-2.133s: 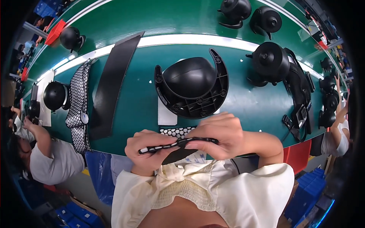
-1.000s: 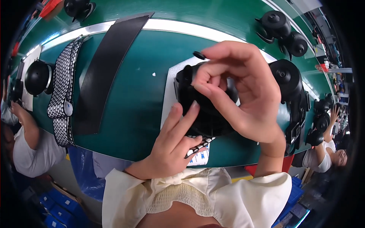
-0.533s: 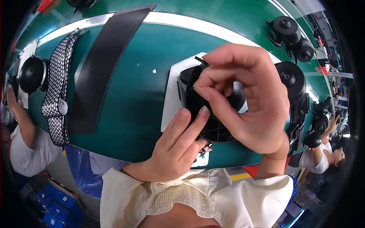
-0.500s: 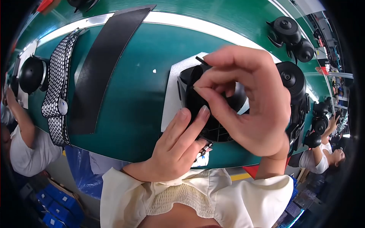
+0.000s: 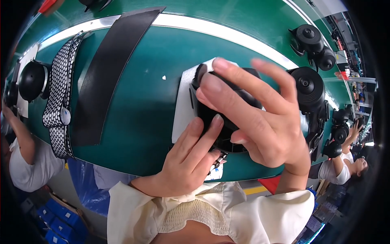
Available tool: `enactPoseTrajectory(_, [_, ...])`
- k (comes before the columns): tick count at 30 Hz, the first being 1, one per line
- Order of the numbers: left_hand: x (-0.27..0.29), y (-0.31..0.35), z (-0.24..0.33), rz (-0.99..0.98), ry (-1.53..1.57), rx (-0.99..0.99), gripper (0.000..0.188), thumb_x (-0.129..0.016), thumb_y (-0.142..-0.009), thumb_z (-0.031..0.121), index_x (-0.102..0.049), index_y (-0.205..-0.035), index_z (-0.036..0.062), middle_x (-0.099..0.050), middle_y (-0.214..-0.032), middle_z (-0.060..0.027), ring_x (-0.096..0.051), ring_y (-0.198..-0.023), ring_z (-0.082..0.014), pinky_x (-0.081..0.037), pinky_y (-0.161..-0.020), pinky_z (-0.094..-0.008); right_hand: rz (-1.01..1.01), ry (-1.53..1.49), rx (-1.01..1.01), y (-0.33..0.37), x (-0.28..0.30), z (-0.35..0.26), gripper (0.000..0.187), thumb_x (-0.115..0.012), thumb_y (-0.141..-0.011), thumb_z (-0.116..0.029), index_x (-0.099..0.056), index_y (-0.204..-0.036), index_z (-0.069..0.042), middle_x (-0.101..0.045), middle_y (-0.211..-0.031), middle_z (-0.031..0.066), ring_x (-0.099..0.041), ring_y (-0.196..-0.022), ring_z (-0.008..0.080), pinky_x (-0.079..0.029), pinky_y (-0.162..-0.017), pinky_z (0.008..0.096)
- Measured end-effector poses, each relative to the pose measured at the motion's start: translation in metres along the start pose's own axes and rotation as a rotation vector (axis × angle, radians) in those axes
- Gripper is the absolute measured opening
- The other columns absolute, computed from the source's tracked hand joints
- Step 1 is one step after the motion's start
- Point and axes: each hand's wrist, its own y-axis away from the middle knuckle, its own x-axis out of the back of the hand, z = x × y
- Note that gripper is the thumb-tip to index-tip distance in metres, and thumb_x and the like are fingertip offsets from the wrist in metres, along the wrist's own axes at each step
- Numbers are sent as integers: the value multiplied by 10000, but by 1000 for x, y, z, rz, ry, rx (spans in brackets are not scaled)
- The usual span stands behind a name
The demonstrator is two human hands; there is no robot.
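Note:
A black plastic housing (image 5: 248,95) with a rounded, glossy part sits on a white foam sheet (image 5: 180,122) in front of me. My left hand (image 5: 185,160) steadies its near left side, two fingers laid along the edge. By that hand's thumb are a dark piece and some white backing film (image 5: 215,174) with blue print, partly hidden under the palm. Over the housing spreads my right hand (image 5: 264,118), index fingertip pressing near its upper left corner, other fingers raised and apart. The right hand covers much of the housing, and nothing shows pinched in it.
A dotted black-and-white strip roll (image 5: 61,93) and a long black sheet (image 5: 107,77) lie left on the green table (image 5: 146,101). Black round housings (image 5: 306,87) stand right. A black dome part (image 5: 33,80) is far left. Co-workers sit at both sides.
My right hand has gone from a pinch on a small black piece to spread fingers, with the index pressing the housing's upper left. My left hand has stayed put.

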Motion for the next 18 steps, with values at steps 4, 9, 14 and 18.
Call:
enactPoseTrajectory(4, [1,-2,1,-49,-29,5,153,-562,-755,79,-513,-668,-37,-493,-1136,-198,-406,-1108,-375,-434,-864,-413,-156,-55,-48,9,6,0,624,-411,-816,-452,-391,-1200,40,-582,-1055,87,-437,-1139,266,-273,-959,447])
enactPoseTrajectory(9, [10,0,4,-118,-95,1,170,-582,-771,126,-535,-684,-11,-485,-1162,-200,-334,-1178,-394,-337,-956,-384,164,-367,-210,45,33,18,686,-655,-720,-333,-337,-1182,63,-429,-1159,320,-408,-1125,404,-310,-936,451])
enactPoseTrajectory(14, [5,6,3,-136,-59,23,212,-642,-732,182,-542,-727,-5,-377,-1224,-290,-218,-1207,-481,-252,-986,-453,284,-787,-784,59,41,27,99,-533,-766,-61,-521,-770,37,-540,-1015,234,-530,-942,230,-407,-834,329])
enactPoseTrajectory(18, [7,10,0,-220,-35,20,261,-735,-618,135,-504,-698,45,-206,-1328,-294,-67,-1247,-489,-90,-993,-530,326,-1018,-824,59,32,34,95,-525,-810,-42,-534,-843,46,-565,-982,186,-551,-857,149,-451,-754,258])
